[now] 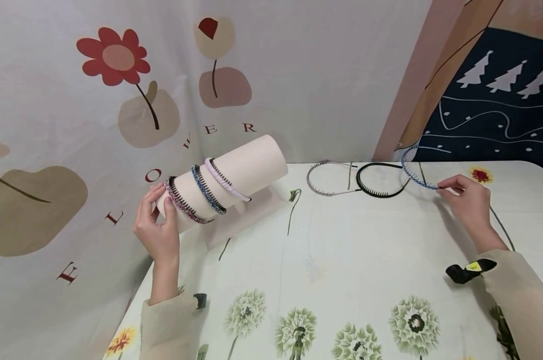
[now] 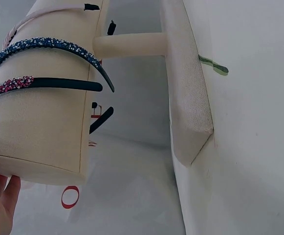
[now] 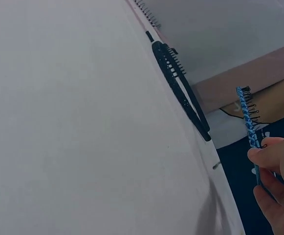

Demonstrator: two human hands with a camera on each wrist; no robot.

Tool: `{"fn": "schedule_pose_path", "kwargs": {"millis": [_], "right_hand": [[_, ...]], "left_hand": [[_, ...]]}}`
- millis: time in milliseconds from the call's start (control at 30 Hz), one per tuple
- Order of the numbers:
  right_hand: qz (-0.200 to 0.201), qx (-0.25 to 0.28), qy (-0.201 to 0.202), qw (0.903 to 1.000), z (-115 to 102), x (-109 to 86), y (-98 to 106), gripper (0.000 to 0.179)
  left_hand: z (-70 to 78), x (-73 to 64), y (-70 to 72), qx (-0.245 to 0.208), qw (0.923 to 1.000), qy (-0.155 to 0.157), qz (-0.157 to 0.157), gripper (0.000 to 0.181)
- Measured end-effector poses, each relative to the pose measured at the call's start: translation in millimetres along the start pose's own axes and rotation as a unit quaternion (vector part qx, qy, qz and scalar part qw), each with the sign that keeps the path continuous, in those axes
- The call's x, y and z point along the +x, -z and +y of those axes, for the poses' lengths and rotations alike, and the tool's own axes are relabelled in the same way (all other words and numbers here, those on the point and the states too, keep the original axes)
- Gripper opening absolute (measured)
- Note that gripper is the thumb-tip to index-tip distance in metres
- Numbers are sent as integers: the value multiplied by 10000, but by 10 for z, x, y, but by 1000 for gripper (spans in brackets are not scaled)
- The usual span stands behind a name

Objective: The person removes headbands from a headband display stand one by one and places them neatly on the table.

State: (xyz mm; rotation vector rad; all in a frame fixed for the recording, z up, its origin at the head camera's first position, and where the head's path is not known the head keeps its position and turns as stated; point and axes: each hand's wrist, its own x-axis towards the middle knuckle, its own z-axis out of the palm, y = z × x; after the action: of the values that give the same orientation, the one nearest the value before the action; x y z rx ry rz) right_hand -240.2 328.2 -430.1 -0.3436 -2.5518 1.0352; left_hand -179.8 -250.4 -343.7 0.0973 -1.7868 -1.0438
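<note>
At the left, my left hand [image 1: 156,225] grips the near end of a cream headband stand [image 1: 258,165], thumb on one side and fingers on the other. Around its roll sit a pink-and-dark beaded headband [image 1: 180,204], a dark blue beaded headband [image 2: 49,43] and a lilac headband [image 1: 222,179]. On the right, my right hand [image 1: 469,202] pinches a light blue toothed headband [image 3: 247,115] by one end, thumb against fingers. Left of it, near the table's back edge, lie a black toothed headband [image 1: 366,187] and a greyish-pink headband [image 1: 314,185].
The stand's flat base [image 2: 188,88] is joined to the roll by a short post [image 2: 132,45]. A white cloth printed with dandelions covers the table [image 1: 343,270]. Behind it hangs a flower-print curtain [image 1: 325,75], with a dark tree-patterned cloth [image 1: 501,115] at the right.
</note>
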Motion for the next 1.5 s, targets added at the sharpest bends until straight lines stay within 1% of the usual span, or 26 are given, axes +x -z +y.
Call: {"fn": "schedule_pose_path", "kwargs": {"millis": [200, 367, 600, 967, 1067, 1233, 1500], "right_hand": [[-132, -111, -53, 9998, 41, 29, -11, 19], [-159, -229, -15, 9996, 71, 52, -3, 19], [-293, -278, 3, 9992, 139, 82, 1, 19], [-354, -420, -11, 9985, 226, 120, 14, 19], [-389, -518, -69, 9979, 241, 126, 4, 19], [-475, -534, -157, 9973, 272, 132, 3, 19], [-504, -584, -265, 9967, 295, 154, -5, 20]], "left_hand": [[-10, -3, 2, 60, 10000, 17, -15, 22], [-15, -2, 4, 54, 10000, 5, -18, 22], [-24, -4, 5, 83, 10000, 15, -23, 23], [-20, -1, 5, 28, 10000, 26, -19, 22], [-14, -2, 4, 3, 10000, 7, -17, 22], [-12, -3, 6, 1, 10000, 31, -15, 23], [-55, -6, -2, 111, 9999, 26, 3, 23]]}}
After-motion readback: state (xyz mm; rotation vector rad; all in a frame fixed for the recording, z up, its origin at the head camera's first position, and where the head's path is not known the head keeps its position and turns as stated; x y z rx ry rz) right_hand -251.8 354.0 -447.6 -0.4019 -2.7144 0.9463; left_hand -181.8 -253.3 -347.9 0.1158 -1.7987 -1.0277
